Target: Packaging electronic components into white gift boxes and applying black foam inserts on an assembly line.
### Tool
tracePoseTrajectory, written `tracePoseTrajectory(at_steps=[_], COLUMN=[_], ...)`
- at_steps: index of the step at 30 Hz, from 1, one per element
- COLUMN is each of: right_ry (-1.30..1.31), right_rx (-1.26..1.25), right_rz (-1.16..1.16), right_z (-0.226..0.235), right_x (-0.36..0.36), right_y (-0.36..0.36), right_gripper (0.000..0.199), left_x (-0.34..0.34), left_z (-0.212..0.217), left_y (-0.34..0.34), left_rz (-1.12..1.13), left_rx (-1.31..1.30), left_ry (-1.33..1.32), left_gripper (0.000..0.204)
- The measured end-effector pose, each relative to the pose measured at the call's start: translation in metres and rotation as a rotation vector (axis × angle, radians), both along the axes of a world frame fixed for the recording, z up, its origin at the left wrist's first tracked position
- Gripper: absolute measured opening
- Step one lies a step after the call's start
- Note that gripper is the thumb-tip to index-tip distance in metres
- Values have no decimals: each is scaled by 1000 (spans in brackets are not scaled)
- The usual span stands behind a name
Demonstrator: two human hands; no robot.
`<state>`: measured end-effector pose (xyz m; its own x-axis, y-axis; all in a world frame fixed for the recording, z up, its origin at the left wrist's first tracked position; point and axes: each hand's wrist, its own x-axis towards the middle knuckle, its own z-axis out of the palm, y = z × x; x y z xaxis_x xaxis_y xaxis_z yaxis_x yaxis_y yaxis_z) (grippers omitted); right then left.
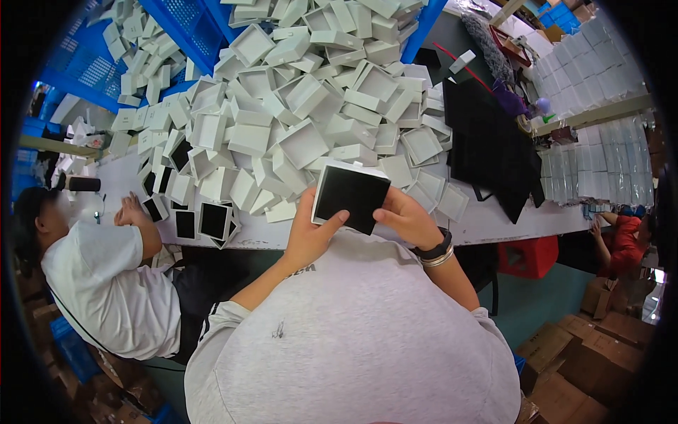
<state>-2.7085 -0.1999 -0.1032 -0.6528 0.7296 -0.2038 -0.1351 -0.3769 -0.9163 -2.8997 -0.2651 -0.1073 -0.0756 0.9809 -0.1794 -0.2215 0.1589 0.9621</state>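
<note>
A small white box with a flat black insert [351, 196] is held up at the table's near edge, its black face toward me. My left hand [309, 232] grips its left side, thumb on the lower edge of the black face. On the other side my right hand [409, 222] holds the lower right corner, thumb on the front; a black band and bangles circle that wrist. Just beyond the box lies a big heap of white open box halves [304, 145]. Left of my hands stand several white boxes with black inserts [214, 220].
Blue plastic crates [191, 32] stand behind the heap. Black sheets [487, 141] lie on the right of the table [272, 238]. At far right are stacked wrapped white boxes [583, 63]. A person in white [106, 275] sits at left; another in red [627, 240] is far right. Cartons [593, 360] fill the lower right.
</note>
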Motion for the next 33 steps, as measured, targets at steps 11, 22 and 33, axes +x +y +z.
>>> tracePoseTrajectory(at_steps=[11,22,33], right_ry=[-198,-580,-559], right_rx=[173,182,124], right_rz=[-265,-4,188], right_z=[-21,-24,-43], right_x=[-18,-29,-46], right_y=[-11,-12,-16], right_gripper=[32,42,65], left_x=[-10,-25,-19], left_z=[2,-17,-60], left_y=[-4,-14,-29], left_rz=[-150,26,243], left_rx=[-92,-259,-392], left_ry=[272,-30,-89], left_gripper=[39,27,25])
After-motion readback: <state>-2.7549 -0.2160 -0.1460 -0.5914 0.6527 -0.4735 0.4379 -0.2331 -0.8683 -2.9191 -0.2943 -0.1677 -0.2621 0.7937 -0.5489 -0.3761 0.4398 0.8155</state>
